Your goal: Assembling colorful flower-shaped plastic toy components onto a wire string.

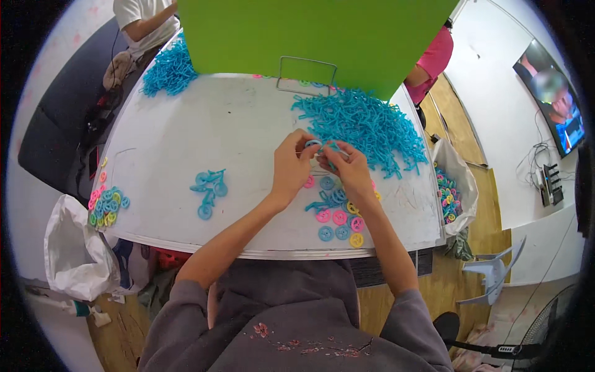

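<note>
**Left hand point(290, 164) and right hand point(352, 173) meet above the white table point(248, 130)**

The left fingertips pinch a blue disc point(313, 143); the right fingertips close on a blue piece point(334, 149) just beside it. Coloured discs point(339, 217) lie near the right forearm. Beyond spreads a heap of blue pieces point(372, 127), then a green panel point(310, 31) blocks the far side. A white sack point(466, 186) stands rightward.

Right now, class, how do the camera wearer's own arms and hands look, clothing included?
Dark grey sleeves end near the elbows, leaving the forearms bare. The left hand and right hand are ungloved, and no watch shows. The matching grey top carries a reddish floral branch across its front.
</note>
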A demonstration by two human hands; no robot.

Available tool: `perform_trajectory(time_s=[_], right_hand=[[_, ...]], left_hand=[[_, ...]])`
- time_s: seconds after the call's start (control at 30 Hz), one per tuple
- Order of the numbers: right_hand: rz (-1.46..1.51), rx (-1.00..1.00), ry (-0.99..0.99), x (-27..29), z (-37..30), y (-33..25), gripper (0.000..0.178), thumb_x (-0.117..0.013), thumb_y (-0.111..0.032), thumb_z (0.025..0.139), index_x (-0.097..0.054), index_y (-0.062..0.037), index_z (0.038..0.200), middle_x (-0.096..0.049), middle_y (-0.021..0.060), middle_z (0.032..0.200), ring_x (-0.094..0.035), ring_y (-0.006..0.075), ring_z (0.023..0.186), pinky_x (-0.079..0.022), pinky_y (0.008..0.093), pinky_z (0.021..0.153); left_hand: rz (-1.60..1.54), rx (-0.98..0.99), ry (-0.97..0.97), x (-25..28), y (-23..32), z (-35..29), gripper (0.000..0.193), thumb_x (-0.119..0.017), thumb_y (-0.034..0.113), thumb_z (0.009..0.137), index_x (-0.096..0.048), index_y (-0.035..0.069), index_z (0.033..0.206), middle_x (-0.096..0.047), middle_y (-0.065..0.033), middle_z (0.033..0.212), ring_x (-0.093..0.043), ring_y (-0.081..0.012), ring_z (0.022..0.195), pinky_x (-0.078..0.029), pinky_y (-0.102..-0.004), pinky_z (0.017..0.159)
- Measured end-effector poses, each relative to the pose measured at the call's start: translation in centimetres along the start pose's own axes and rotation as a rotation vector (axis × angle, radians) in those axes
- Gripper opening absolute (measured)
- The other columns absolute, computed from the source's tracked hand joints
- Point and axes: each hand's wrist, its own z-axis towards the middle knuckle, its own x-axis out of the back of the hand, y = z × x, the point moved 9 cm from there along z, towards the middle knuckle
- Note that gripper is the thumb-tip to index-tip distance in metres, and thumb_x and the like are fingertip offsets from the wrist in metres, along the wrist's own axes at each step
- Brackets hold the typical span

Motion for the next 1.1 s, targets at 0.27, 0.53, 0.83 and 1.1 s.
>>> perform_trajectory(time_s=[0.27, 0.53, 0.83, 1.1], right_hand=[[-0.296, 0.319, 0.086, -0.4, -1.3, -4.1, 0.032, -0.068, -0.008, 0.085, -0.059, -0.0037, 0.115, -0.07, 0.0118, 0.088, -0.068, 0.0166, 0.082, -0.053, 0.0265, 0.069], [-0.66, 0.509, 0.134, -0.6, -2.0, -5.4, 0.013, -0.068, -0.014, 0.085, -0.069, -0.0042, 0.093, -0.071, 0.0094, 0.079, -0.069, 0.0158, 0.071, -0.052, 0.0261, 0.063], [-0.597, 0.371, 0.202, 0.0, -1.7, -3.8, 0.013, -0.067, -0.013, 0.087, -0.068, -0.0011, 0.091, -0.07, 0.0077, 0.075, -0.065, 0.009, 0.067, -0.048, 0.0224, 0.059], [-0.565, 0.302, 0.21, -0.7, -1.9, -4.0, 0.011, -0.067, -0.009, 0.086, -0.069, 0.0007, 0.091, -0.07, 0.0067, 0.073, -0.065, 0.0088, 0.067, -0.049, 0.0213, 0.06]], left_hand=[[-0.08, 0.075, -0.027, 0.7, 1.9, 0.1, 0.023, -0.056, 0.005, 0.092, -0.06, 0.002, 0.115, -0.064, -0.0082, 0.085, -0.061, -0.0121, 0.073, -0.05, -0.0256, 0.066], [-0.171, 0.12, -0.061, 0.4, 0.4, 0.4, 0.013, -0.056, 0.006, 0.094, -0.06, -0.003, 0.101, -0.065, -0.008, 0.088, -0.063, -0.0124, 0.08, -0.056, -0.0264, 0.069], [-0.253, 0.122, -0.045, 0.3, 0.6, 0.2, 0.014, -0.057, 0.006, 0.093, -0.061, -0.005, 0.101, -0.065, -0.0099, 0.09, -0.064, -0.0132, 0.082, -0.057, -0.0277, 0.072], [0.066, 0.041, -0.01, 0.5, 1.8, -0.2, 0.014, -0.057, 0.006, 0.093, -0.062, -0.005, 0.099, -0.066, -0.0112, 0.087, -0.064, -0.0128, 0.077, -0.057, -0.027, 0.07]])
